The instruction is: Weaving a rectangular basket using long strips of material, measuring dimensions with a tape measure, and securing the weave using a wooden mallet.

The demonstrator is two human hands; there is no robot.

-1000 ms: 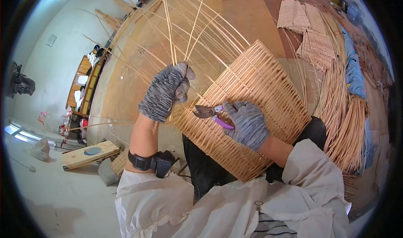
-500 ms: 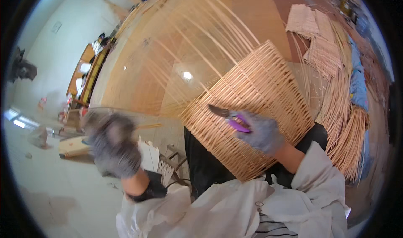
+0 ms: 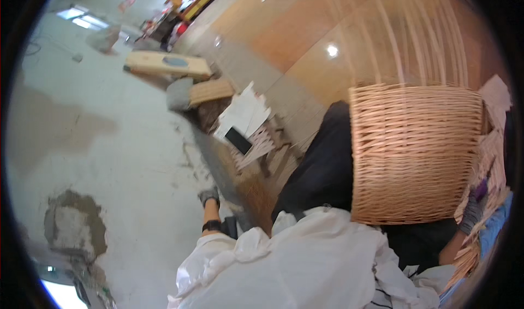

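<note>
In the head view, the half-woven wicker basket (image 3: 417, 153) rests on the person's dark-trousered lap at the right, its woven wall facing the camera and its loose upright stakes (image 3: 420, 42) fanning toward the far wall, blurred. The left hand (image 3: 209, 196), in a grey knit glove, reaches down to the concrete floor (image 3: 109, 145) at the near left, well apart from the basket; whether its grip is spread or pressed together cannot be told, since it is small and partly hidden. The right hand (image 3: 472, 211), also gloved, sits at the basket's near right edge, its grip pinching a purple-handled tool (image 3: 480, 190). Farther left lie white papers (image 3: 243, 112) and a pale wooden board (image 3: 166, 64).
</note>
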